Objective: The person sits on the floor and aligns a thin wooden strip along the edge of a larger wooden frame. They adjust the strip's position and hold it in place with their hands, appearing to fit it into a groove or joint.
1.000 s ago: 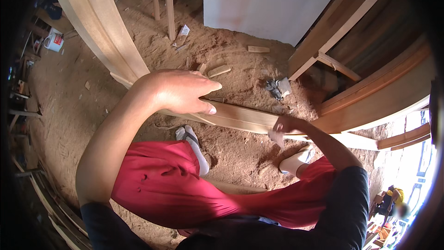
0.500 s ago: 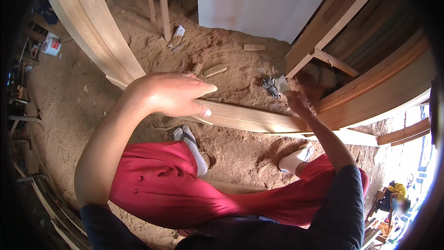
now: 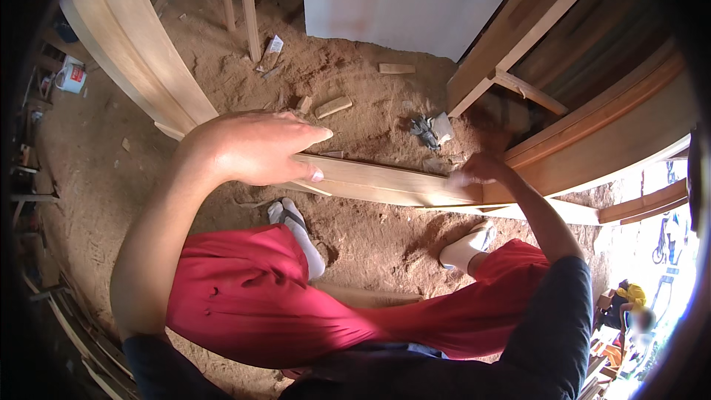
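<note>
A pale wooden board (image 3: 385,178) runs crosswise in front of me, joining two long curved timbers, the left timber (image 3: 141,37) and the right timber (image 3: 592,148). My left hand (image 3: 255,147) lies over the board's left end, wrist bent, with thumb and fingers stretched apart and nothing seen in them. Whether its palm presses on the wood is hidden. At the board's right end, by the corner, is my right hand (image 3: 480,170). Its fingers are smeared by motion, so any hold is unclear. Beyond it a dark crumpled cloth (image 3: 424,133) and a pale flat scrap (image 3: 442,128) lie on the dirt.
Wood offcuts (image 3: 333,107) lie on the sandy ground. A whitish panel (image 3: 407,0) stands at the far side, with upright sticks (image 3: 248,11) left of it. A white bucket (image 3: 71,75) is far left. Another person (image 3: 629,307) in yellow bends at the lower right.
My right hand has drawn back slightly from beside the pale scrap to the board's right end. The left hand keeps its place on the board. The whole view has shifted a little.
</note>
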### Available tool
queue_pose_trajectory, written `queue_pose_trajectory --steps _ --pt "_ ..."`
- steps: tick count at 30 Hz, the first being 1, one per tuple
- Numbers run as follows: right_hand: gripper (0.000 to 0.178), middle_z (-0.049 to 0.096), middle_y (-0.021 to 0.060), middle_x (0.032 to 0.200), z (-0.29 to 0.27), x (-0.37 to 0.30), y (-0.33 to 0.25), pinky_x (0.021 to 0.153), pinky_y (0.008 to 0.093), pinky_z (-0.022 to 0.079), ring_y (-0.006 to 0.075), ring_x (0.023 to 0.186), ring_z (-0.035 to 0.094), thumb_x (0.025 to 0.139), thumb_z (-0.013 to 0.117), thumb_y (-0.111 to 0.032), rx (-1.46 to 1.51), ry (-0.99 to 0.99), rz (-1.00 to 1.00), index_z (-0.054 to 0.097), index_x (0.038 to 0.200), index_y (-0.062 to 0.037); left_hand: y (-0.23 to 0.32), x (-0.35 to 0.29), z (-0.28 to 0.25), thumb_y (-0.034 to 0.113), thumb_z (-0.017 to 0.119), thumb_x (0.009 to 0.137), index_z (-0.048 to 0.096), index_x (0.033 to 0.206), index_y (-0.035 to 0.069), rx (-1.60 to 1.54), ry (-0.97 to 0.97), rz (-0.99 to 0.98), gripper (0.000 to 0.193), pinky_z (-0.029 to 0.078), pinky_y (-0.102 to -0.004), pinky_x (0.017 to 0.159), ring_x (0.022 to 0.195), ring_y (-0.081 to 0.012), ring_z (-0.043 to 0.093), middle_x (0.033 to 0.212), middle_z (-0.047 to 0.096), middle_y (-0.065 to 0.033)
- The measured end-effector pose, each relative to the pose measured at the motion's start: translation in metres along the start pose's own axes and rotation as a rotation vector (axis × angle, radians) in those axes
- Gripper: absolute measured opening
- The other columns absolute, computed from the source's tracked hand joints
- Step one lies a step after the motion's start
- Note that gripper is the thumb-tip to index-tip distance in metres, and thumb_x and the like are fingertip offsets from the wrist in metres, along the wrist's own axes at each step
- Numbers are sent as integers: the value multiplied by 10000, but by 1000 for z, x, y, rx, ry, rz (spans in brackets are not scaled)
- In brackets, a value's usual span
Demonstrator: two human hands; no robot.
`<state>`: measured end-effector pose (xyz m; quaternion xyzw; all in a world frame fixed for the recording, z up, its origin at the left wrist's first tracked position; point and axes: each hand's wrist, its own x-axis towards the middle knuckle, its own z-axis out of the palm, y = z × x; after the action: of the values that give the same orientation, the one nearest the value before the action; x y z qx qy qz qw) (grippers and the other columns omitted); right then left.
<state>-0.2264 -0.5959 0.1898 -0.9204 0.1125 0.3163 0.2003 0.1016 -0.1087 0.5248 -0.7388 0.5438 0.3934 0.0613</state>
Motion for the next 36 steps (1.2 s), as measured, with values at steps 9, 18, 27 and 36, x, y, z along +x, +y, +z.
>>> queue_pose_trajectory --steps 9,18,27,36 --pt "281 783 136 1029 19 6 31 857 468 567 312 924 730 913 658 -136 -129 -144 -14 810 1147 -164 -1 -6 0 476 612 1030 454 1572 64 -13 4 -24 700 450 -451 1174 1399 -362 540 1504 585 -182" --pt "177 765 147 930 5 32 -99 834 447 560 265 947 720 920 660 -130 57 76 -114 760 1053 -71 -4 -5 -1 473 613 1031 452 1574 68 31 19 -24 696 451 -445 1176 1416 -349 529 1524 572 -164" --pt "231 790 95 1001 41 59 -158 866 419 583 260 972 747 880 716 -152 -14 -111 -282 783 1093 -93 -3 -14 -5 486 603 1031 452 1581 83 18 19 -46 699 433 -442 1196 1438 -321 512 1545 558 -147" --pt "280 744 205 1181 11 151 -312 691 348 583 232 911 718 1007 577 -135 212 309 -377 757 1215 -83 -14 -22 -3 463 598 1032 455 1583 87 41 75 -33 682 429 -437 1197 1446 -320 502 1547 553 -157"
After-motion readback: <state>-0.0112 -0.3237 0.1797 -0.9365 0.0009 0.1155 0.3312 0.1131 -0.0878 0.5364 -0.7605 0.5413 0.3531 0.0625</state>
